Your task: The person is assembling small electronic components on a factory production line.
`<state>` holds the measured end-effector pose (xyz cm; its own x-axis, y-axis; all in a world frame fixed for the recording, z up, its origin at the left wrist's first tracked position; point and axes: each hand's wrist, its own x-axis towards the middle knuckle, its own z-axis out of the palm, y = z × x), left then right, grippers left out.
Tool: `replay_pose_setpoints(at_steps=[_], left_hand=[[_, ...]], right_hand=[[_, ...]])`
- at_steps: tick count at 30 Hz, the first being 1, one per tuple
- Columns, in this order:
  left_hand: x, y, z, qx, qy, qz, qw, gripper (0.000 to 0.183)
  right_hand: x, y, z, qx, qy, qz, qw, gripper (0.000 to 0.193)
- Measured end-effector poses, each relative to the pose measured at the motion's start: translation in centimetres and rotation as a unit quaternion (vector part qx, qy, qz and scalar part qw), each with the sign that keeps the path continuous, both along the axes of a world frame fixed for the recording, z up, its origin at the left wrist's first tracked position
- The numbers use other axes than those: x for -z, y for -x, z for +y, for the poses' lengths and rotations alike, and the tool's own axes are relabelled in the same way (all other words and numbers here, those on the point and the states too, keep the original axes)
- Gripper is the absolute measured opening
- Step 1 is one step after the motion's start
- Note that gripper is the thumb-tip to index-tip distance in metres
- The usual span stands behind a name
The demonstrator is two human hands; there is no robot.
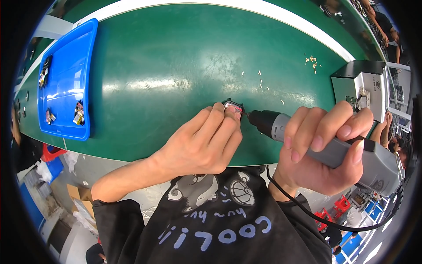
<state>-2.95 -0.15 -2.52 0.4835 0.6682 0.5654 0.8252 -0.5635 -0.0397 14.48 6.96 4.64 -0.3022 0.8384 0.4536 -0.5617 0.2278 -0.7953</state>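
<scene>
Green mat covers the bench (176, 66), which fills most of the view and bends with the lens; a white strip runs along its far edge. At ten o'clock sits a blue tray (66, 83) with a few small parts lying in it, too small to make out. At three o'clock a grey box (358, 86) stands on the bench, cut off by the dark rim on its right side. Tiny pale bits (263, 81) lie scattered on the mat between the box and the centre.

Near the middle, the right hand (323, 149) is wrapped tight around a grey driver (334, 149), its black nose pointing toward nine o'clock; a black cord (316, 215) loops away from it at five o'clock. The driver's rear end is lost at the rim.

At nine o'clock from that nose lies a small black part (233, 107), flat on the mat and just touching the tip. The left hand (202, 145) comes in from seven o'clock, fingers (222, 121) curled down and pinning the part at its near edge. Fingertips cover most of it; only its far rim and a pale patch show, so its shape stays unclear
</scene>
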Motion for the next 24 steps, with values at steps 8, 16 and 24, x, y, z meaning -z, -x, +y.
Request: replay_pose_setpoints(at_steps=[8, 16, 24], left_hand=[[-0.20, -0.06, 0.07, -0.001, 0.000, -0.004, 1.000, 0.016], [-0.20, -0.06, -0.05, -0.002, 0.002, 0.000, 1.000, 0.017], [-0.03, -0.29, -0.07, -0.006, -0.002, -0.003, 1.000, 0.015]], right_hand=[[-0.02, -0.12, 0.17, -0.019, 0.006, 0.012, 1.000, 0.021], [-0.31, -0.12, 0.28, -0.006, 0.000, 0.011, 1.000, 0.021], [-0.08, -0.11, 0.19, -0.006, 0.012, -0.008, 1.000, 0.019]])
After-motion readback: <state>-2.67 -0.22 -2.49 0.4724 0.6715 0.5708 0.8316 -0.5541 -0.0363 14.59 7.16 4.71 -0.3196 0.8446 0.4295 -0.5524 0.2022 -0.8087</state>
